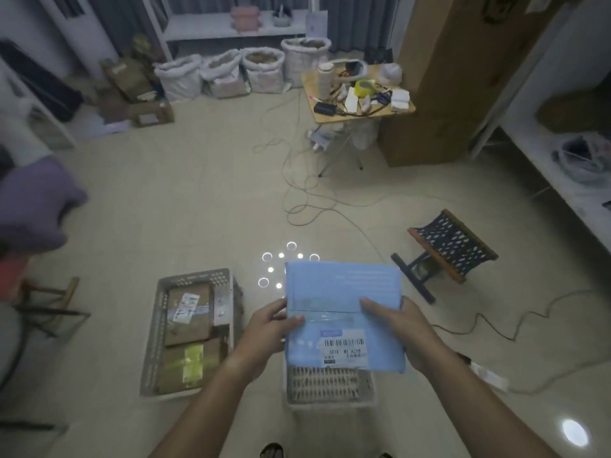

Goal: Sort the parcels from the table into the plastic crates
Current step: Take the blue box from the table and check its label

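While both hands, left hand, right hand, grip one blue parcel, two crates below

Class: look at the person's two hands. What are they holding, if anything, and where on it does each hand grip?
A flat blue parcel: the left hand pinches its left edge, the right hand its right edge, both about halfway along.

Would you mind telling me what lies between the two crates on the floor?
In the head view, only the left forearm crosses above that stretch between the brown-parcel crate and the crate under the blue parcel.
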